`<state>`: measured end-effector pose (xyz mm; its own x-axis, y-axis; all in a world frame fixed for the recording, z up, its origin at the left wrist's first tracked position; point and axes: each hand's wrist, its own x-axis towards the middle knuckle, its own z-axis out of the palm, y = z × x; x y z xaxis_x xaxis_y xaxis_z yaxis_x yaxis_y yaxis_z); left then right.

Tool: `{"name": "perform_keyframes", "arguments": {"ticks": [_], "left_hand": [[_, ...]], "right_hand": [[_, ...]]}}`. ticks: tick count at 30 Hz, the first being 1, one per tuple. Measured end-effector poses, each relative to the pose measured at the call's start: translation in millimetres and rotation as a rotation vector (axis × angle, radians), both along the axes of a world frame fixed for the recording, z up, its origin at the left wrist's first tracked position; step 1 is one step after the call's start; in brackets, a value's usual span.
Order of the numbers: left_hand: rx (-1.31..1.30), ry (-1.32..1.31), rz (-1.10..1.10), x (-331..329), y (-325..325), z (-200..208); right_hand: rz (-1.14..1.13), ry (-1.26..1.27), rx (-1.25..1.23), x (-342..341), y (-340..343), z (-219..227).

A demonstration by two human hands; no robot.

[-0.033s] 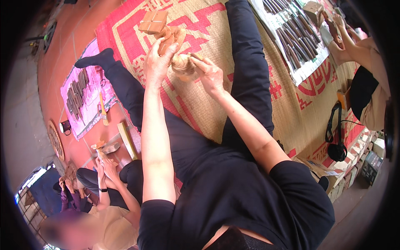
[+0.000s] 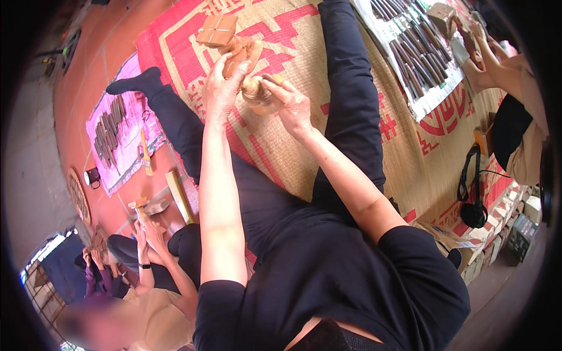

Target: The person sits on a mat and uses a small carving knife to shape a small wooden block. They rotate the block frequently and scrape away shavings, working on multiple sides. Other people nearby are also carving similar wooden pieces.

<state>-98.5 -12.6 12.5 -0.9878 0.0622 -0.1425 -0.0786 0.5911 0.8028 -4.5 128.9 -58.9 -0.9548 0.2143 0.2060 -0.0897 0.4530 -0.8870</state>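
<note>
A carved wooden figure [image 2: 250, 51] with a square block base [image 2: 218, 31] is held up between my legs, base end away from me. My left hand [image 2: 222, 89] is closed around its middle, thumb on the near side. Pale and rounded, the figure's near end [image 2: 255, 96] lies by my right hand [image 2: 293, 110]. The right fingers pinch a small tan flat piece [image 2: 276, 78] against that rounded end. Its kind is too small to make out, and the fingertips partly hide the carving's surface.
A red-patterned straw mat [image 2: 293, 158] lies under my legs. Rows of chisel-like tools rest on a white cloth [image 2: 419, 111] and a pink cloth [image 2: 126, 169]. A brush [image 2: 145, 153] and wooden bar [image 2: 180, 198] lie left. Other people sit at lower left and right.
My right hand has shifted slightly left, its fingers further over the figure's rounded end. The left hand and the carving have hardly moved.
</note>
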Motion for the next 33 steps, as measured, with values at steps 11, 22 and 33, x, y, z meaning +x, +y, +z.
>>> {"name": "perform_keyframes", "arguments": {"ticks": [11,22,33], "left_hand": [[-0.059,0.085,-0.032,1,-4,-3],[-0.081,0.086,-0.083,5,9,12],[-0.093,0.053,-0.034,2,6,11]], "right_hand": [[-0.029,0.109,0.105,2,-5,-6],[-0.069,0.004,-0.047,-3,2,-14],[0.033,-0.198,-0.147,13,19,-16]]}}
